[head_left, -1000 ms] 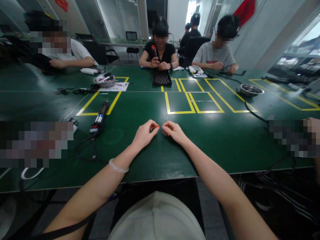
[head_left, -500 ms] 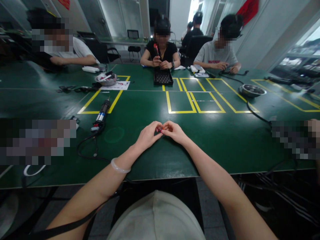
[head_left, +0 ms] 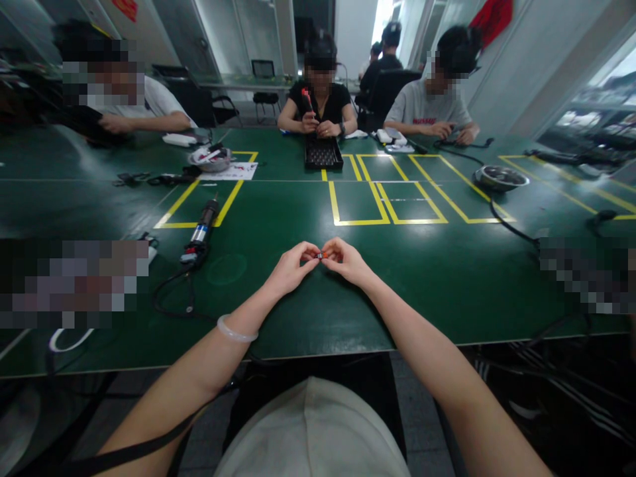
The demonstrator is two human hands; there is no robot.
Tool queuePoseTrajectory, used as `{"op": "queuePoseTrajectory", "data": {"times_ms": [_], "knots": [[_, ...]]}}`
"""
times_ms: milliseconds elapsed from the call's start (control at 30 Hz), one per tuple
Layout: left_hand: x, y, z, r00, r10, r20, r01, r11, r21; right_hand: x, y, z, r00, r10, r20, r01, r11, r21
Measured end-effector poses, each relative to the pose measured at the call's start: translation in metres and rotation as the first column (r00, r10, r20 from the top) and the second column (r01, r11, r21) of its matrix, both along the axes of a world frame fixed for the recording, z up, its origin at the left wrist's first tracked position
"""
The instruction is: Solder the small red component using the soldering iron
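Observation:
Over the green table [head_left: 422,285], my left hand [head_left: 292,266] and my right hand [head_left: 348,262] meet fingertip to fingertip. Between them is a small orange and dark part [head_left: 322,256], with a light spot near its middle. Thumb and forefinger of each hand pinch one end of it. The part is too small to name, and the fingers cover its ends. A white bangle [head_left: 237,329] circles my left wrist. To the left of my left hand lies an electric screwdriver [head_left: 201,228], its black cable [head_left: 158,299] curling toward the table's near side.
Yellow tape [head_left: 360,223] marks boxes on the tabletop. Across the table a co-worker [head_left: 318,99] handles a red-tipped tool behind a black tray [head_left: 324,161]. A metal bowl [head_left: 501,177] stands at right, a filled bowl [head_left: 211,158] at back left. Other people sit around the table.
My fingertips have drawn slightly apart, my left hand easing leftward. More of the small orange and dark part now shows between them.

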State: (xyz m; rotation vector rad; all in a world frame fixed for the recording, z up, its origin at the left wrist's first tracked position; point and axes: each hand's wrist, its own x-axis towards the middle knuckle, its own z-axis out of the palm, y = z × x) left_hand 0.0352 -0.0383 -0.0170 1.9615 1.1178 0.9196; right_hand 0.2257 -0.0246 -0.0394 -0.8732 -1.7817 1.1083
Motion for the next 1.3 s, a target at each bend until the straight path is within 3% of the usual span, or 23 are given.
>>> {"op": "queuePoseTrajectory", "data": {"times_ms": [400,700,867,1000,1133,1300], "knots": [[-0.002,0.002,-0.004,1.0,-0.009,-0.024,0.008,0.999,-0.043,0.004,-0.002,0.005,0.986,-0.075,0.15,0.06,0.993,0.099],[-0.001,0.0,0.0,0.998,-0.013,-0.056,0.011,0.999,-0.042,0.004,-0.001,0.005,0.98,-0.111,0.168,0.092,0.989,0.118],[-0.006,0.0,0.008,0.994,0.028,-0.11,-0.024,0.999,0.043,0.005,0.001,0.004,0.978,-0.142,0.152,0.127,0.986,0.109],[-0.023,0.005,0.019,0.972,0.152,-0.179,-0.119,0.976,0.182,0.005,0.001,0.003,0.979,-0.146,0.141,0.133,0.986,0.096],[-0.062,0.018,0.025,0.873,0.411,-0.264,-0.323,0.891,0.32,0.005,0.001,0.004,0.983,-0.131,0.127,0.122,0.99,0.076],[-0.137,0.028,0.024,0.553,0.662,-0.505,-0.511,0.749,0.423,0.006,0.001,0.004,0.983,-0.134,0.127,0.125,0.989,0.08]]}}
